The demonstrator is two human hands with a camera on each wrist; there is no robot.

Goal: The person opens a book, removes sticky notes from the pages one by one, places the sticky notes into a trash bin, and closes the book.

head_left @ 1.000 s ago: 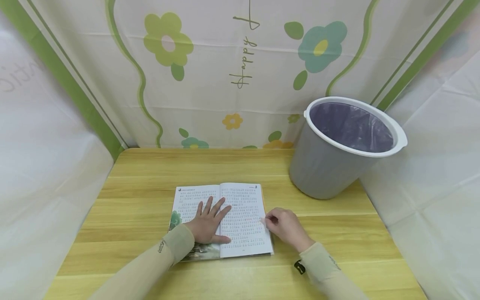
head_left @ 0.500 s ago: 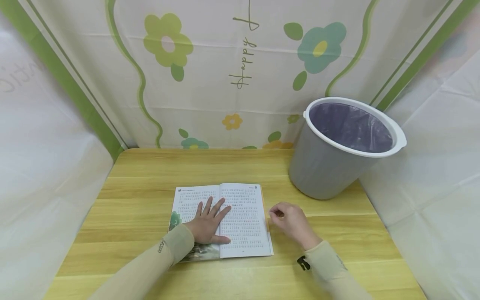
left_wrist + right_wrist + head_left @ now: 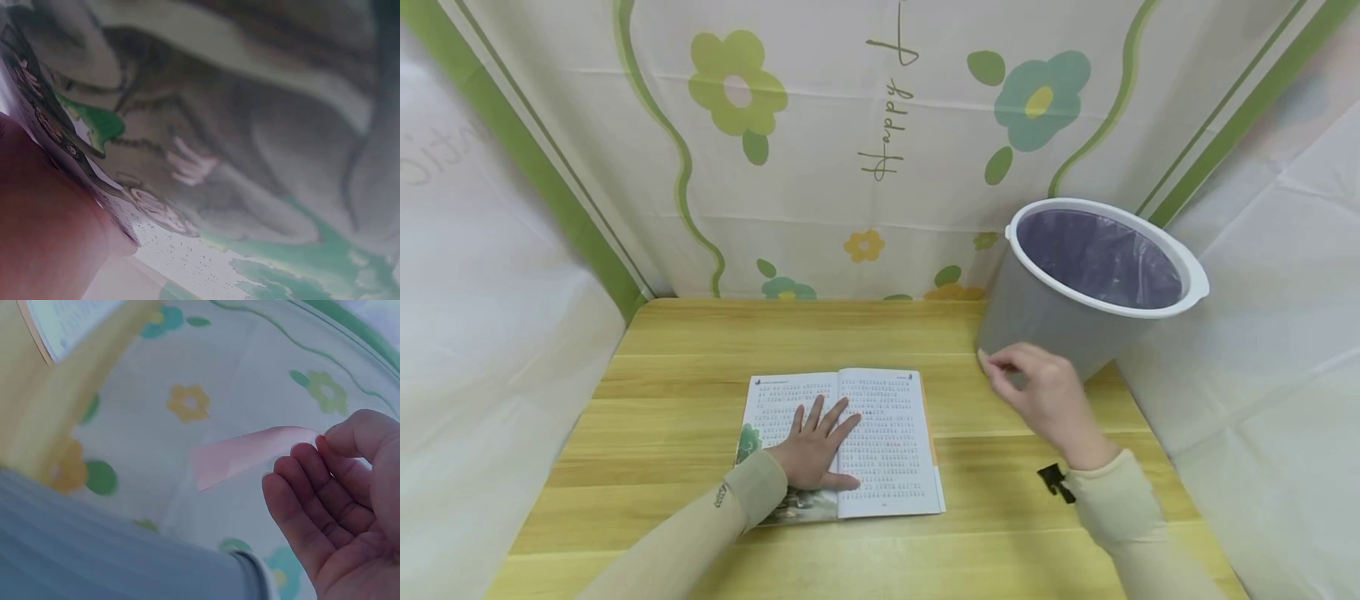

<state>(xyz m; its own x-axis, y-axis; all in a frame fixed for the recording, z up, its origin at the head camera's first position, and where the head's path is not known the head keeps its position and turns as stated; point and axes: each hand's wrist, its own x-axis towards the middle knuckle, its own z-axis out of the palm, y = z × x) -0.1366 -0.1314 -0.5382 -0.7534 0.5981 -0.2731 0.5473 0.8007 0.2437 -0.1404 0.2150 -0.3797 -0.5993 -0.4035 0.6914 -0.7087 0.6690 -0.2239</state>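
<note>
An open book (image 3: 891,450) lies on the wooden table, printed text on both pages and a picture at the lower left. My left hand (image 3: 811,457) rests flat on it across the fold, fingers spread. The left wrist view has that hand (image 3: 50,219) at its edge, beside the illustrated page (image 3: 250,156). In front of the grey bin (image 3: 1075,333), my right hand (image 3: 1051,400) is raised above the table. Between thumb and index finger it pinches one end of a thin pink paper strip (image 3: 240,453), which is too small to make out in the head view.
The bin, with a white rim (image 3: 1195,271) and a purple liner (image 3: 1097,254), stands at the table's back right. A flower-print cloth (image 3: 805,192) hangs behind the table (image 3: 700,333), with pale cloth on both sides.
My right hand has lifted away from the book's right edge and moved right and back towards the bin. The left hand stays in place on the pages.
</note>
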